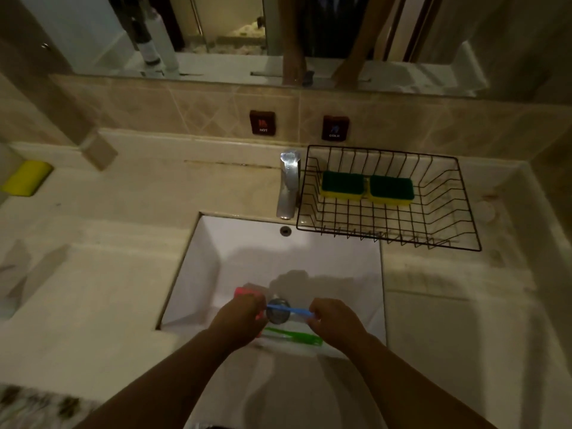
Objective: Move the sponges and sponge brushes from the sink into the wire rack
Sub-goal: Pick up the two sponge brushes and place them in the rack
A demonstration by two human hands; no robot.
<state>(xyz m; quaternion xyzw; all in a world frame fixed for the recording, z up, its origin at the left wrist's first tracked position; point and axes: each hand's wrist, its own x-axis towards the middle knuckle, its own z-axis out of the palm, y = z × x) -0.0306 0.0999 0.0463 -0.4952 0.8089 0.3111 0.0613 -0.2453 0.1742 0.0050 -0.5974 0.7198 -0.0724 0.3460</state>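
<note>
Both my hands reach into the white sink (297, 261). My left hand (238, 320) closes around a pink sponge head (244, 293). My right hand (335, 318) pinches the end of a blue-handled sponge brush (291, 310) that lies across the drain. A green-handled sponge brush (294, 335) rests on the sink floor just under both hands. The black wire rack (464, 212) stands on the counter right of the tap, holding two green-and-yellow sponges (342, 184) (391, 188) side by side at its back.
A chrome tap (289, 184) stands between sink and rack. Hot and cold wall switches (262, 122) sit above it. A yellow sponge (26, 178) lies on the far left ledge. A mirror (278, 35) spans the back wall.
</note>
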